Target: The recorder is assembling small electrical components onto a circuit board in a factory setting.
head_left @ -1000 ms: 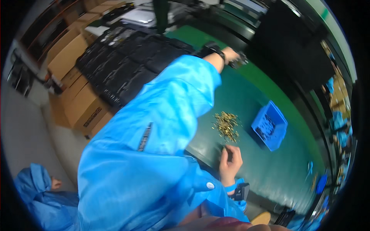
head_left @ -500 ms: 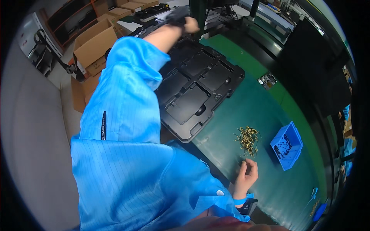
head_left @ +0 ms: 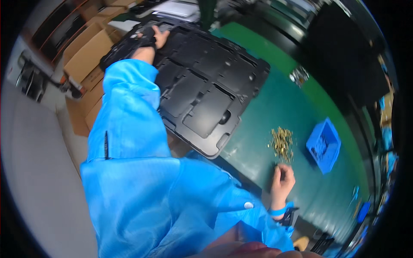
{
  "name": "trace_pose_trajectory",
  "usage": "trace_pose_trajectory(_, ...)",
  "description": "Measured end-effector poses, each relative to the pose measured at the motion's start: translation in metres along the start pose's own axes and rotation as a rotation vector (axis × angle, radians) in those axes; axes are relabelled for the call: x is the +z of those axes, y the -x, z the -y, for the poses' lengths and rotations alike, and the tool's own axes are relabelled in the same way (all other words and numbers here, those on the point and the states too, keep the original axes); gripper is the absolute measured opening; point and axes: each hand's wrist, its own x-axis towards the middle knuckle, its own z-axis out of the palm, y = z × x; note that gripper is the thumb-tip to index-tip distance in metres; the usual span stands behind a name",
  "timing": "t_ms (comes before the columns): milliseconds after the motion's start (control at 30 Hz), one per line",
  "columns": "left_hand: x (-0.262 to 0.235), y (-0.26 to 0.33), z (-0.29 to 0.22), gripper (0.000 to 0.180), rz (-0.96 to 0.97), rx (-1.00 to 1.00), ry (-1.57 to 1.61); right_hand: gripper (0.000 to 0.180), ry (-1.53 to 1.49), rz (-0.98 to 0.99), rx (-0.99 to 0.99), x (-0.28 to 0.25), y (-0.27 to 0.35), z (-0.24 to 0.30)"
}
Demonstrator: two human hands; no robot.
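My left hand [head_left: 160, 38] reaches out over the far left part of a black moulded plastic tray [head_left: 202, 139], its fingers apart and nothing seen in them. A black band [head_left: 149, 38] is on that hand. The tray has several shallow rectangular recesses. My right hand [head_left: 284, 184] rests low over the green mat, thumb and forefinger brought together in a pinch; whatever is between them is too small to make out. Just beyond its fingertips lies a loose pile of small brass-coloured pieces [head_left: 282, 142]. A blue bin [head_left: 332, 157] with small dark parts inside stands to the right.
The green mat [head_left: 258, 133] covers the bench. A small circuit board [head_left: 299, 76] lies toward its far side. Open cardboard boxes [head_left: 88, 56] stand at the left, beyond the tray. A large dark panel [head_left: 344, 56] rises at the far right.
My left hand has moved left and nearer from the tray's far end, and its fingers have spread. My right hand keeps its pinch by the pile. The view has shifted and blurred slightly.
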Motion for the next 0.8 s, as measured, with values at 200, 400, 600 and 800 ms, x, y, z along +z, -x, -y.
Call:
trace_pose_trajectory(200,-0.028,-0.008,0.01,0.073,-0.038,-0.111,-0.129,0.006,-0.176,0.002,0.11,-0.004,-0.011,0.012)
trace_pose_trajectory(400,0.005,-0.065,0.013,0.054,0.039,0.142,-0.306,0.015,-0.199,0.008,0.166,-0.014,-0.01,-0.001)
trace_pose_trajectory(600,-0.072,-0.02,-0.015,0.045,-0.116,0.261,-0.032,0.026,0.104,0.23,0.129,-0.048,-0.032,0.024)
trace_pose_trajectory(800,-0.183,0.163,-0.078,0.025,0.497,0.16,1.508,0.028,0.123,0.21,0.018,-0.016,-0.055,0.007)
